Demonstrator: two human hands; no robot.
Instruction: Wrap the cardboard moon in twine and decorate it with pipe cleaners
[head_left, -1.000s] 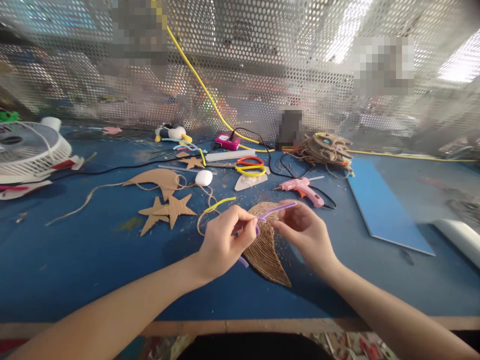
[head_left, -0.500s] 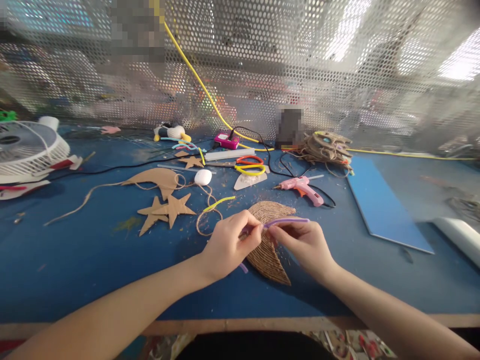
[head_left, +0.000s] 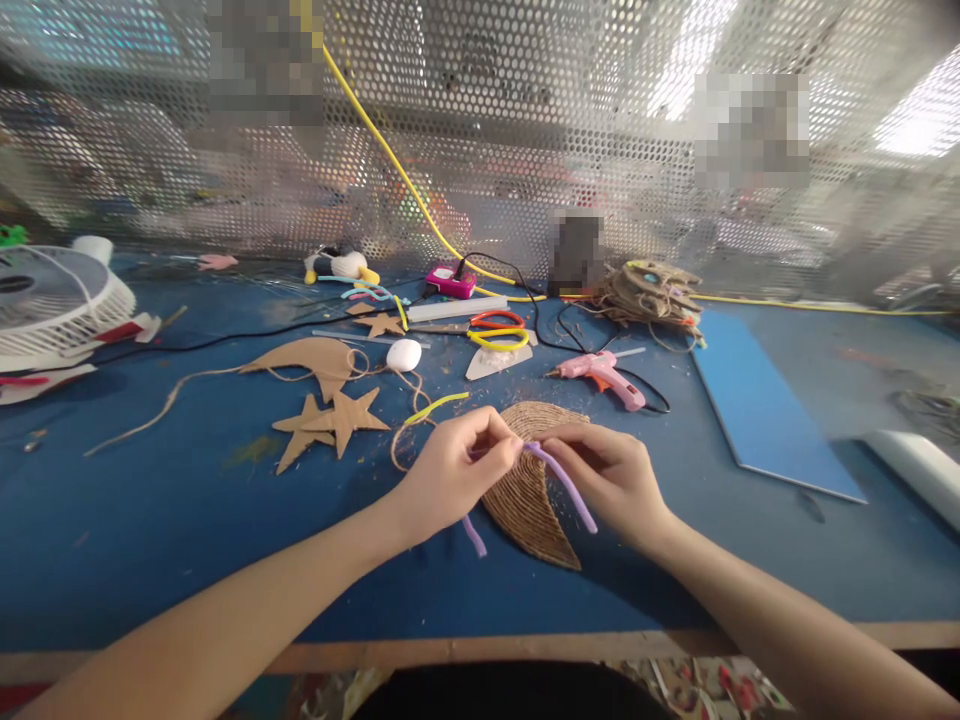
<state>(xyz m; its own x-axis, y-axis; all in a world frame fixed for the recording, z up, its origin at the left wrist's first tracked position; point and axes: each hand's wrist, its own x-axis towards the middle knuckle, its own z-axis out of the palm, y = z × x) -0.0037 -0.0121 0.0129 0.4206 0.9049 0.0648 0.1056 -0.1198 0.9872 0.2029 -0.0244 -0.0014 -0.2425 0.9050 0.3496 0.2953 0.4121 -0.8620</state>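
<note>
A purple pipe cleaner (head_left: 570, 488) is pinched between my two hands above the table. My left hand (head_left: 461, 465) is closed on it, and one end hangs down below that palm. The fingertips of my right hand (head_left: 607, 470) press together at the pipe cleaner's bend, while its other end slopes down in front of the fingers. Under both hands lies a crescent moon (head_left: 525, 515) covered in rows of brown twine, partly hidden by them. A yellow pipe cleaner (head_left: 439, 405) rests beyond my left hand, beside a loop of twine (head_left: 397, 455).
Cardboard stars (head_left: 349, 420) and a cardboard crescent (head_left: 307, 358) lie at left. A pink glue gun (head_left: 604, 375) sits beyond my right hand, near scissors (head_left: 499, 338). A blue board (head_left: 772, 410) is at right, a white fan (head_left: 56, 300) at far left. Perforated metal closes the back.
The purple pipe cleaner's right end has swung from pointing right over my right hand to sloping downward toward me. My left hand has shifted slightly left.
</note>
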